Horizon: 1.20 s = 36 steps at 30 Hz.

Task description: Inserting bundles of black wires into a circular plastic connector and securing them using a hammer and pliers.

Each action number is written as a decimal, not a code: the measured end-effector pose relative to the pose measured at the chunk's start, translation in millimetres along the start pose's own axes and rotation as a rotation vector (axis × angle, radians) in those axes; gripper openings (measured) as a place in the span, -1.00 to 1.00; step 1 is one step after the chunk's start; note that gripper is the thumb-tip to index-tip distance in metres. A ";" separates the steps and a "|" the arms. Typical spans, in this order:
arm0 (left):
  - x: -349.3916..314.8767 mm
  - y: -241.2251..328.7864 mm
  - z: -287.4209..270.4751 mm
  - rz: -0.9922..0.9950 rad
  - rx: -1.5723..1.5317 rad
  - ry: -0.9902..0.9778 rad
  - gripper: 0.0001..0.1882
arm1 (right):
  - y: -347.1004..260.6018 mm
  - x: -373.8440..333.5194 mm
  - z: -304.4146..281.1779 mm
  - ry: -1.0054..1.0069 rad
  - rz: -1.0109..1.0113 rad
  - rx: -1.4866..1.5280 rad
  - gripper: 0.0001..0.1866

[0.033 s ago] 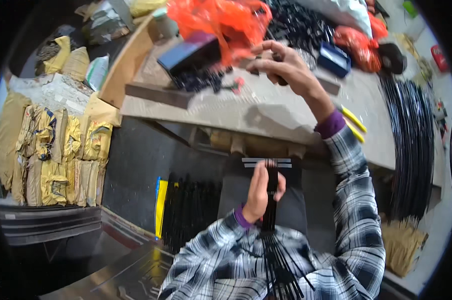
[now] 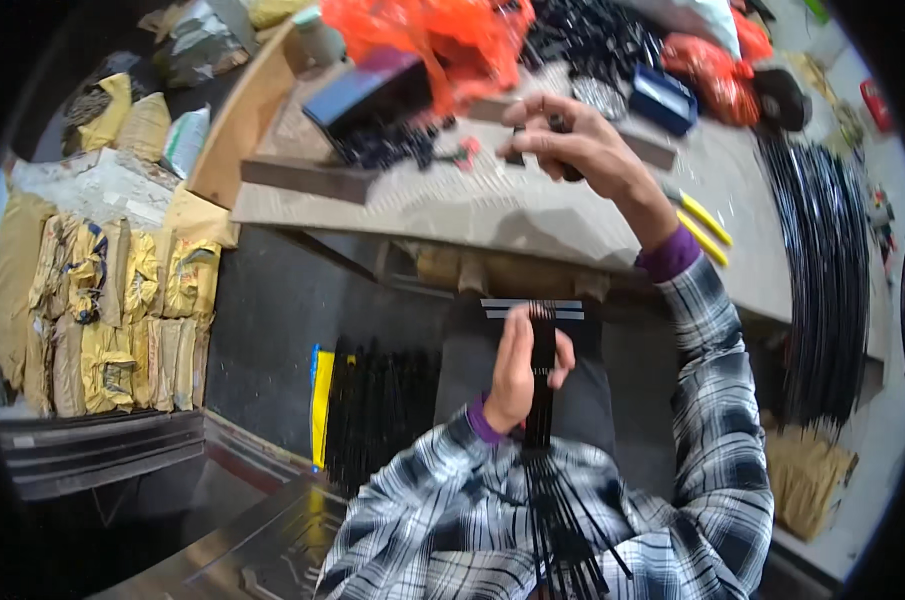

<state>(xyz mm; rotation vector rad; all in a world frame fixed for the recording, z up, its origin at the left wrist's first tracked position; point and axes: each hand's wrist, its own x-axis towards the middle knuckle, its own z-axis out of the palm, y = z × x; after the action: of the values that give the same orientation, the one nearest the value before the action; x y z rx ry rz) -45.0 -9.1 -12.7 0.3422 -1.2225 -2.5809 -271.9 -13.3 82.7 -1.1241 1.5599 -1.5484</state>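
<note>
My left hand (image 2: 515, 378) is wrapped round a bundle of thin black rods (image 2: 540, 415) above my lap. The rods run lengthwise toward my chest, and their near ends fan out over my plaid shirt. My right hand (image 2: 579, 143) is raised above the table, fingers curled and pinched around small dark pieces (image 2: 515, 152), whose kind is too small and blurred to tell. Just beyond it on the table lies a pile of small black parts (image 2: 392, 148), next to a dark open box (image 2: 367, 95).
Yellow-handled pliers (image 2: 702, 228) lie on the table (image 2: 442, 210) to the right. Orange plastic bags (image 2: 427, 40), a blue box (image 2: 664, 100) and more black parts (image 2: 587, 40) crowd its far side. Long black rods (image 2: 822, 290) hang at its right edge. Wrapped packages (image 2: 132, 280) stand left.
The view has shifted slightly, so the table sits higher in the picture. My right hand has moved slightly nearer relative to the table; my left hand keeps its grip on the rods.
</note>
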 end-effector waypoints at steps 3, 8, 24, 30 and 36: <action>-0.2 -2.3 6.0 -0.054 0.076 0.001 -0.59 | 10.5 -62.1 8.2 -0.036 0.185 0.063 -0.70; -2.0 -7.2 26.6 -0.092 0.078 -0.015 -0.66 | 33.7 -126.4 8.1 0.090 0.207 0.175 -0.69; -31.6 -28.5 53.3 0.058 0.115 -0.080 -0.78 | 40.5 -171.8 22.0 0.208 0.087 0.413 -0.78; -39.1 -24.1 57.9 0.052 0.083 -0.114 -0.58 | 34.9 -174.4 32.6 0.187 0.096 0.466 -0.76; -42.4 -27.4 53.6 0.061 0.102 -0.146 -0.53 | 38.5 -175.3 33.0 0.242 0.062 0.450 -0.81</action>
<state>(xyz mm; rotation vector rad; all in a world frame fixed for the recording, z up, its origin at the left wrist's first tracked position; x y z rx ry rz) -26.2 60.3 3.2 0.1350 -1.3949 -2.5350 -174.5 128.5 21.7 -0.6513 1.2827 -1.9230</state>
